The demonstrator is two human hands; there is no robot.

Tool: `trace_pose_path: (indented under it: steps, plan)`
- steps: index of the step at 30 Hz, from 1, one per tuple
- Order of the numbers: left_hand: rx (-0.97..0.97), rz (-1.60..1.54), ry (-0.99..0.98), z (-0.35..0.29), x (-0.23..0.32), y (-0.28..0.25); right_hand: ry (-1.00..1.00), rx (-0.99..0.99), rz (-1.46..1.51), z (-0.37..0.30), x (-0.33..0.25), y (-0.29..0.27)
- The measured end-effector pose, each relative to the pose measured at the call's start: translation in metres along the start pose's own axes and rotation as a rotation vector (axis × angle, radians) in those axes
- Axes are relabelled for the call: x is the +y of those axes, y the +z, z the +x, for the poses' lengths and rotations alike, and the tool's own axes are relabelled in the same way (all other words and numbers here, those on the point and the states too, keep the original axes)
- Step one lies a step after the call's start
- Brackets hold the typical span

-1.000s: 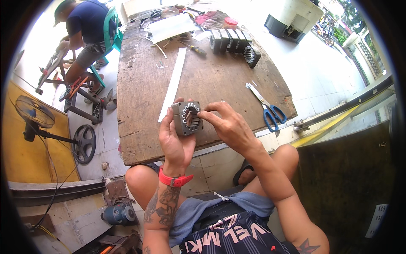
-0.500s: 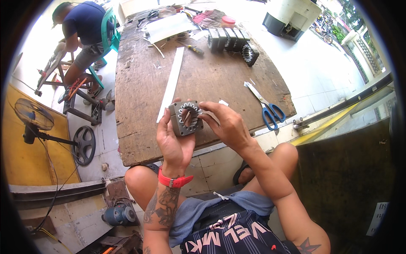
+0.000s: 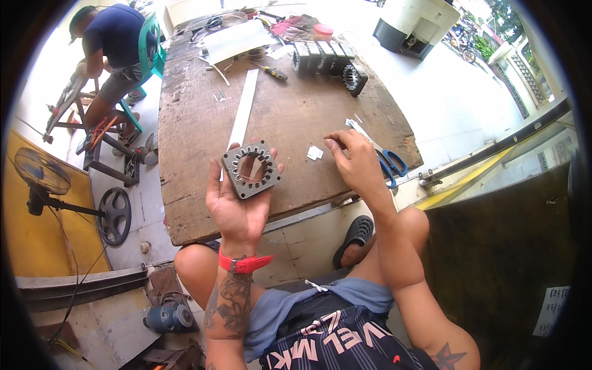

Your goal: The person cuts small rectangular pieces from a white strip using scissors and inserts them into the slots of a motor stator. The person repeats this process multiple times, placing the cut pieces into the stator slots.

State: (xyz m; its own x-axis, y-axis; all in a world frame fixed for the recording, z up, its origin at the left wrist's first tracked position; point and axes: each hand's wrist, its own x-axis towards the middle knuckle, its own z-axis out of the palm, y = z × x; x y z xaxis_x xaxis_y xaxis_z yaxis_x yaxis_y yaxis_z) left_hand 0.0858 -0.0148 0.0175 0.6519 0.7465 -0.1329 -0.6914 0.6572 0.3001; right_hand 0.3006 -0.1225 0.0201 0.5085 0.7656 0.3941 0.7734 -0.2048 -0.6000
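Note:
My left hand (image 3: 237,203) holds a square grey metal stator core (image 3: 250,169) with a toothed round opening, lifted above the near edge of the wooden table (image 3: 197,123). My right hand (image 3: 354,161) has moved off to the right and hovers just over the table, fingers bent, beside a small white paper piece (image 3: 315,152). Blue-handled scissors (image 3: 385,161) lie right under and beyond that hand. Whether the fingertips pinch anything I cannot tell.
A long white paper strip (image 3: 242,114) lies down the table's middle. A row of stator cores (image 3: 325,59) stands at the far right, a screwdriver (image 3: 268,71) near them. Another person (image 3: 114,46) sits at the far left. A fan (image 3: 46,176) stands on the floor, left.
My right hand left the stator core and swung right toward the paper piece and scissors. The left hand keeps the core, now lying flatter in the palm.

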Motion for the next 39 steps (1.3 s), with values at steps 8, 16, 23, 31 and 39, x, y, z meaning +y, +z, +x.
trace_pose_path:
  steps: [8,16,23,31,39]
  plan:
    - [0.054,-0.025,-0.003,0.001,0.001,0.005,0.015,-0.08,-0.233,-0.01,0.001,0.012]
    - [0.024,0.048,0.012,0.003,-0.005,0.006,0.218,-0.039,0.532,-0.014,-0.026,0.015]
    - [-0.012,0.226,0.064,0.0,-0.009,0.002,-0.065,-0.099,0.603,-0.024,-0.047,0.027]
    - [-0.016,0.327,0.125,-0.001,-0.014,-0.001,-0.427,0.073,0.176,-0.022,-0.047,0.028]
    - [-0.008,0.355,0.145,-0.003,-0.018,0.002,-0.462,0.014,0.119,-0.027,-0.048,0.034]
